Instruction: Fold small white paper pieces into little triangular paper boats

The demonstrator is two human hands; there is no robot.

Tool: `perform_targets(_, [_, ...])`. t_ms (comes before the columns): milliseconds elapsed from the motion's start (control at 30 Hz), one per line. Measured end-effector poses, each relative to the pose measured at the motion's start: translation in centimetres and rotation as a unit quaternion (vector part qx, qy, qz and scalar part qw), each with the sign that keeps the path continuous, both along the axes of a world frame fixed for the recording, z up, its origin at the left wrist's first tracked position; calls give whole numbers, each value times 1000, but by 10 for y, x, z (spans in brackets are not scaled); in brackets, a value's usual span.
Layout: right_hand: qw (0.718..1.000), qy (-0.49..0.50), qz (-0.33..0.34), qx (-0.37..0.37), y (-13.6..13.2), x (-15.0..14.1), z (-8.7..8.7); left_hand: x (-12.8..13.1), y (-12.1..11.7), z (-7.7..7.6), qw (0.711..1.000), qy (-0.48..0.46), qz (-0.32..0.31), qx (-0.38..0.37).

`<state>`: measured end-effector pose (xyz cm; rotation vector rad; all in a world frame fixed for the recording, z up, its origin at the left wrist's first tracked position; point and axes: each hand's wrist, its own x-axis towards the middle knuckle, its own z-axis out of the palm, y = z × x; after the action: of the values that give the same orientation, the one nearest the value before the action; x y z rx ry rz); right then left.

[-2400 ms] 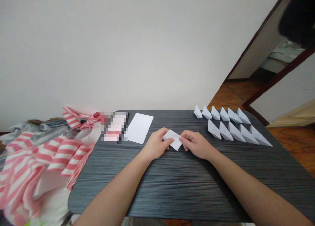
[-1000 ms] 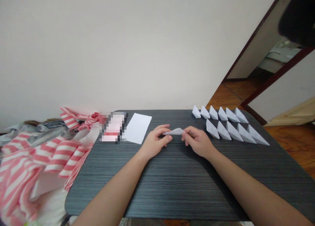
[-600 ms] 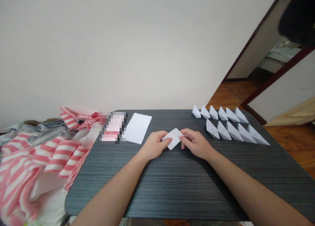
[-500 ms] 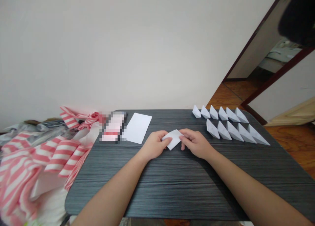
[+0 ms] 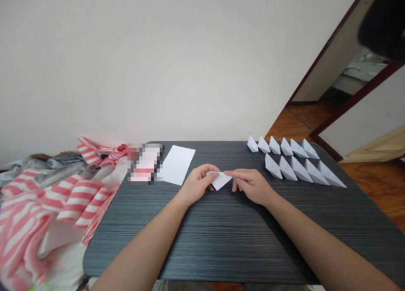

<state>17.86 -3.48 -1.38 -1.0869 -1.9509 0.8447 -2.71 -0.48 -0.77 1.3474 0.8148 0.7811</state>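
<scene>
A small folded white paper piece [image 5: 220,180] is held just above the dark striped table [image 5: 221,236], near its middle. My left hand [image 5: 198,184] pinches its left side with thumb and fingers. My right hand [image 5: 251,185] pinches its right corner, fingers curled. The piece now shows as a flat downward-pointing triangle. Both forearms reach in from the near edge.
Several folded white paper boats [image 5: 297,162] stand in two rows at the table's far right. A flat white sheet [image 5: 177,165] and a blurred pink object [image 5: 144,163] lie at the far left. Pink-striped cloth [image 5: 47,206] is heaped left of the table. An open doorway is at the right.
The paper piece was turned over between my fingers, from a diamond facing me to edge-on, back to a diamond, and now folded flatter into a triangle. My hands stayed in place.
</scene>
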Motion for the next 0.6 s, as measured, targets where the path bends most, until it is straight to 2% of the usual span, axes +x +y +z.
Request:
perform_targets(167, [999, -29, 26, 30, 0, -1, 0, 1, -1, -2, 998, 58, 23, 29])
perform_targets(333, [998, -16, -40, -52, -1, -3, 0, 0, 0, -5, 994, 90, 36, 41])
perform_targets(600, [995, 12, -40, -90, 0, 0, -1, 0, -3, 2, 995, 92, 13, 41])
